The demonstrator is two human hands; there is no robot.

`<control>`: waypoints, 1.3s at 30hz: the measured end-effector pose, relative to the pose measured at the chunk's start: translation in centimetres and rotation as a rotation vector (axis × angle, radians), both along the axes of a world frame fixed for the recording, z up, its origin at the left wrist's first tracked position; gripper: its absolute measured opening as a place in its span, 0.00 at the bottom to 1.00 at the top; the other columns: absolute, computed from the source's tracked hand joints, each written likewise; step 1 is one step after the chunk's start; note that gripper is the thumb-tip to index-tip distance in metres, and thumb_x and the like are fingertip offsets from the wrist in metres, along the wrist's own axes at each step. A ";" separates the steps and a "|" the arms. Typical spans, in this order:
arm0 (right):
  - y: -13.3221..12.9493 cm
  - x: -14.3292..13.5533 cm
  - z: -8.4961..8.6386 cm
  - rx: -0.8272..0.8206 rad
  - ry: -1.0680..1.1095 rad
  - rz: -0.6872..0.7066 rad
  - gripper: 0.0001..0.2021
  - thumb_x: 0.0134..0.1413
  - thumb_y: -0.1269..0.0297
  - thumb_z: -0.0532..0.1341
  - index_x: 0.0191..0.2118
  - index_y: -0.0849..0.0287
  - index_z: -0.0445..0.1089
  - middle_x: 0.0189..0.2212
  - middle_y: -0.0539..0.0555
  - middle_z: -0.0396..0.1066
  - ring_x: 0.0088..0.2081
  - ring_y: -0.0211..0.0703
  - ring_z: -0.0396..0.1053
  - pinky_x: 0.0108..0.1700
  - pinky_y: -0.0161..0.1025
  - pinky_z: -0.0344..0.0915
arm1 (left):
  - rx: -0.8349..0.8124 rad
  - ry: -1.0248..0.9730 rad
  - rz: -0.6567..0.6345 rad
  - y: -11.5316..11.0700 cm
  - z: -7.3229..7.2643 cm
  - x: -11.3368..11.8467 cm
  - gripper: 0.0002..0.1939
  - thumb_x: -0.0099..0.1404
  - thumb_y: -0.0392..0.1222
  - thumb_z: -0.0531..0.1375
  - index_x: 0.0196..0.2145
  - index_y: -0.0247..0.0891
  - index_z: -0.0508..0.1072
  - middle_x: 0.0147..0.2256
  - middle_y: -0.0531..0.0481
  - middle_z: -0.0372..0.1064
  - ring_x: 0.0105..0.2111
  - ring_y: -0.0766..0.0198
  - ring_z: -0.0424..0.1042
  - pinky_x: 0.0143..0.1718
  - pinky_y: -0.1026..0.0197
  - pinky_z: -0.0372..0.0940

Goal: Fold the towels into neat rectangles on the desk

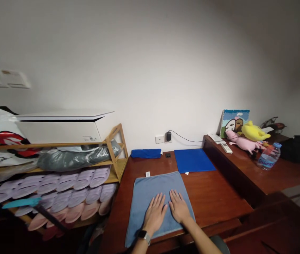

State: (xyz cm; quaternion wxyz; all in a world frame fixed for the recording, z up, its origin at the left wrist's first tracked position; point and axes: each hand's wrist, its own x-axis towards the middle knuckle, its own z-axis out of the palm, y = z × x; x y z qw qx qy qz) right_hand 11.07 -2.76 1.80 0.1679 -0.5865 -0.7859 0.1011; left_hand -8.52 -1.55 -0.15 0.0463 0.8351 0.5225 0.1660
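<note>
A grey-blue cloth [144, 190] lies spread on the reddish-brown desk, with a small white tag at its far left edge. My left hand [155, 213] rests flat on the middle of it, fingers stretched out, a watch on the wrist. Just to the right, my right hand [178, 208] also lies flat on the cloth, palm down. The two hands are close together but apart, and neither grips anything. Beyond them lie a folded bright blue cloth [146, 153] at the back left and a flat blue cloth [194, 160] at the back right.
A wooden rack [116, 155] with slippers [67, 181] and a white box [60, 131] stands on the left. On the raised right-hand surface are a plastic bottle [270, 157], a pink plush toy [242, 141] and a yellow plush toy [254, 132]. A black charger [168, 135] is plugged into the wall.
</note>
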 end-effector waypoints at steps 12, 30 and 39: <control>-2.0 2.0 -0.6 0.044 -0.006 -0.150 0.31 0.80 0.54 0.44 0.77 0.65 0.57 0.77 0.59 0.54 0.78 0.54 0.52 0.78 0.54 0.53 | 0.142 0.078 0.312 -1.5 -0.7 -11.8 0.32 0.78 0.50 0.44 0.73 0.39 0.66 0.72 0.43 0.64 0.73 0.50 0.62 0.75 0.41 0.60; -5.5 7.4 -3.5 0.032 -0.072 -0.167 0.33 0.79 0.47 0.43 0.78 0.57 0.56 0.77 0.55 0.53 0.77 0.54 0.54 0.77 0.53 0.55 | 0.071 0.060 0.347 -7.2 -4.2 -12.3 0.36 0.76 0.54 0.45 0.78 0.48 0.53 0.74 0.51 0.60 0.74 0.50 0.60 0.76 0.42 0.59; -5.5 2.8 -3.3 0.083 -0.039 -0.135 0.32 0.80 0.48 0.43 0.79 0.56 0.53 0.78 0.53 0.51 0.78 0.52 0.51 0.79 0.53 0.52 | -0.021 -0.030 0.062 -5.2 1.0 -1.7 0.34 0.79 0.53 0.41 0.78 0.49 0.52 0.77 0.53 0.53 0.77 0.52 0.53 0.78 0.40 0.55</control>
